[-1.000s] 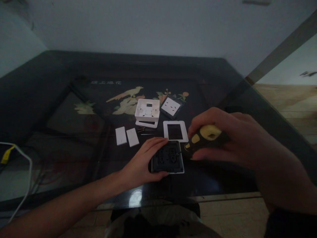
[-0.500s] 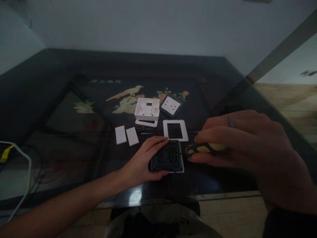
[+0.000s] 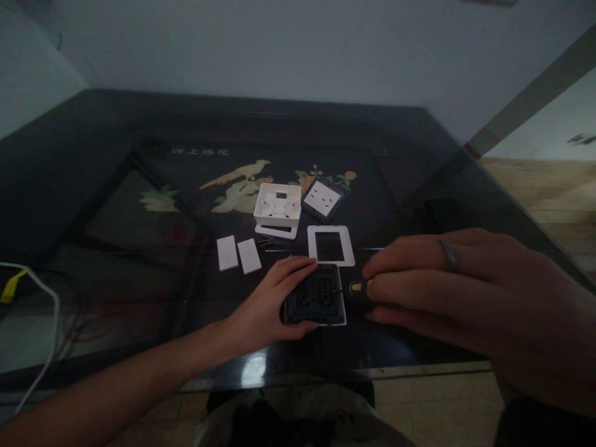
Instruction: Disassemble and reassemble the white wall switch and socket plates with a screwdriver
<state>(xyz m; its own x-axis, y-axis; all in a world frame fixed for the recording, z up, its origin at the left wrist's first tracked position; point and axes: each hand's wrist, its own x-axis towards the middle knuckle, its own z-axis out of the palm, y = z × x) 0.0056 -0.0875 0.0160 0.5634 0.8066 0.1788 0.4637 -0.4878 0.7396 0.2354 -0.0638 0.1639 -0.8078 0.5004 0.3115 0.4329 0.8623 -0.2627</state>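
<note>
My left hand (image 3: pixel 277 298) grips the left side of a wall switch (image 3: pixel 315 297), fingers along its far edge and thumb at its near edge. The switch has a black back facing up and a white rim below. In my right hand (image 3: pixel 437 292) is a screwdriver (image 3: pixel 357 287), its dark and yellow handle mostly hidden by the fingers. The thin shaft points left, its tip at the switch's right side. Just beyond the switch lies a white square frame (image 3: pixel 347 245).
Farther back stand a white mounting box (image 3: pixel 278 214) over another white frame, and a socket panel (image 3: pixel 323 198). Two white plates (image 3: pixel 227 253) and some small screws (image 3: pixel 265 241) lie to the left. A white cable (image 3: pixel 54 310) runs down the table's left side.
My right hand has rolled over the screwdriver and lowered slightly, so its fingers now cover most of the handle. My left hand and the switch stay in place.
</note>
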